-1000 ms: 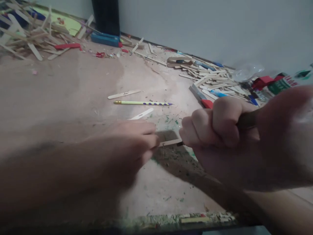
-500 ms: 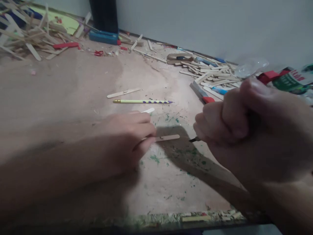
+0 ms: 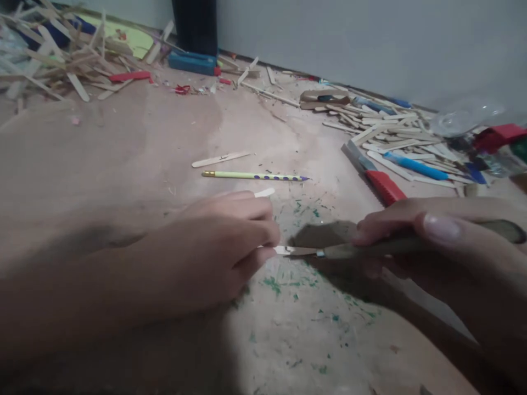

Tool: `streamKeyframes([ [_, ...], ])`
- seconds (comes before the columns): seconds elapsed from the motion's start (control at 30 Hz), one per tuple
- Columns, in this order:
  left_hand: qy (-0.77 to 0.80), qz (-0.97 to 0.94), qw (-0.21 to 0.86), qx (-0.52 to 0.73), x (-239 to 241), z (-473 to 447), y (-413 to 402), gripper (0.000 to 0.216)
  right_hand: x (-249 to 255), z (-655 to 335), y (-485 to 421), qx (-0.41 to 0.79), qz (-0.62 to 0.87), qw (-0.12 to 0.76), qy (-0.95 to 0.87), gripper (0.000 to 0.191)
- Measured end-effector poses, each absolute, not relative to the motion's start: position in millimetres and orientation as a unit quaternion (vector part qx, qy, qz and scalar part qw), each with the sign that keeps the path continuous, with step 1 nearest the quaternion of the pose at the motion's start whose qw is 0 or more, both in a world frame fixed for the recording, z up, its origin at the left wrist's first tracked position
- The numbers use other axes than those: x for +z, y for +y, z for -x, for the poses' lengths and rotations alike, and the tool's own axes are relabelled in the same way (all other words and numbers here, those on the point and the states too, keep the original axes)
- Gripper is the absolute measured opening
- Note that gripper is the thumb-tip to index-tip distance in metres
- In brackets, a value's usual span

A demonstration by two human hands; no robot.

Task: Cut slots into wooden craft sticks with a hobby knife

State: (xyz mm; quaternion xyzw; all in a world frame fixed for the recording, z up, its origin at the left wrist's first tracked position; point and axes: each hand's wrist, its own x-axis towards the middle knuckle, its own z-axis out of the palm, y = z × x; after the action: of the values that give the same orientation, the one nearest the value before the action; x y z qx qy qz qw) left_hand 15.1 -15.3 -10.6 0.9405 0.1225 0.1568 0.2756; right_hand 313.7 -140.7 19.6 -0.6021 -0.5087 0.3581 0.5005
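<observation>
My left hand (image 3: 214,247) rests on the worn wooden board (image 3: 267,329), fingers pressed together on a pale wooden craft stick whose end (image 3: 265,192) peeks out past them. My right hand (image 3: 444,241) comes in from the right, closed around the greenish handle of a craft knife (image 3: 370,249). The knife's thin blade (image 3: 294,250) lies low and points left, its tip right at my left fingertips. Most of the stick is hidden under my left hand.
A yellow pencil with purple dots (image 3: 253,176) and a loose stick (image 3: 220,159) lie beyond my hands. A red-handled cutter (image 3: 376,181) and a pile of sticks (image 3: 395,140) sit at right, another pile (image 3: 53,60) at far left. A blue box (image 3: 193,61) stands by the wall.
My right hand went from a raised fist to a low, flat grip, and the knife blade now reaches my left fingertips. The stick end seen before is now covered.
</observation>
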Motion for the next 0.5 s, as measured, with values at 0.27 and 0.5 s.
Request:
streamKeyframes([
  [0.27, 0.123, -0.947, 0.252, 0.158, -1.2, -13.1, -19.6, 0.032, 13.3, -320.6, -163.4, 0.341, 0.649, 0.418, -0.536, 0.051],
  [0.5, 0.091, -0.918, 0.361, 0.138, 14.0, -10.3, -28.0, 0.033, 17.5, -315.2, -160.6, 0.386, 0.617, 0.406, -0.554, 0.03],
])
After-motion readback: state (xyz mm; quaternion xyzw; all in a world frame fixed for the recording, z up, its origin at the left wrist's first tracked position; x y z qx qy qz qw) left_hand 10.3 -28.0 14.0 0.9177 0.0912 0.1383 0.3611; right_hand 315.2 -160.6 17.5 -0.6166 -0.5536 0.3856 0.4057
